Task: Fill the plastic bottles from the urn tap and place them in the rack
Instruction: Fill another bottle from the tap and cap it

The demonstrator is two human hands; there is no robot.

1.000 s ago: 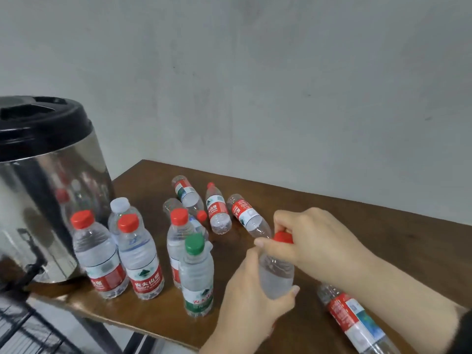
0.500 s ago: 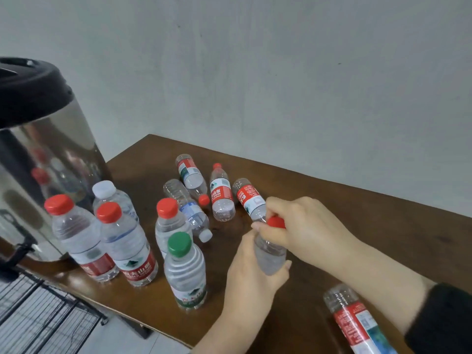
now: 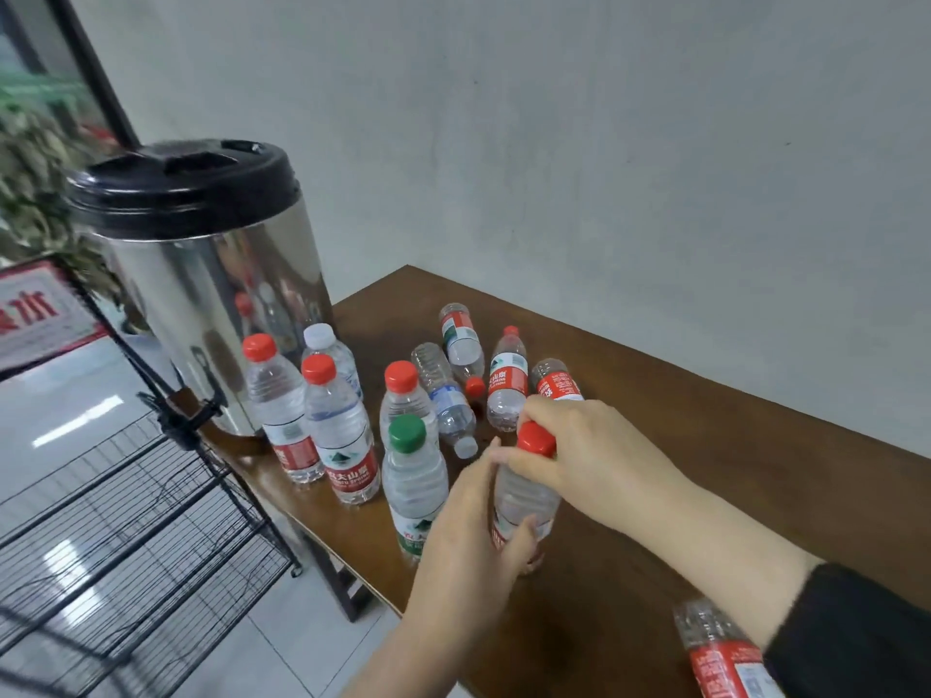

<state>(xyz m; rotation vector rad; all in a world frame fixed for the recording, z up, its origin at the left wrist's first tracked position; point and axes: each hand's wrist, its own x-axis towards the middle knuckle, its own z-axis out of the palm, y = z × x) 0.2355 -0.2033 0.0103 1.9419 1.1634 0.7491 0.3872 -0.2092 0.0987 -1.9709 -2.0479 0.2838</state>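
An upright clear plastic bottle (image 3: 524, 496) with a red cap (image 3: 536, 438) stands on the brown table (image 3: 705, 445). My left hand (image 3: 468, 536) wraps around its body from the near side. My right hand (image 3: 589, 455) grips the red cap from the right. The steel urn (image 3: 211, 284) with a black lid stands at the table's left end, its tap (image 3: 186, 420) over the edge. The black wire rack (image 3: 126, 521) stands on the floor below and left of the tap.
Several capped upright bottles (image 3: 342, 430) stand between the urn and my hands, one with a green cap (image 3: 407, 433). Several bottles lie flat behind them (image 3: 506, 380). Another lies at the near right edge (image 3: 725, 652). A grey wall runs behind the table.
My view has swung left and pulled back, bringing the whole urn and the rack into sight. Both hands stay on the same bottle, the right one still on the cap.
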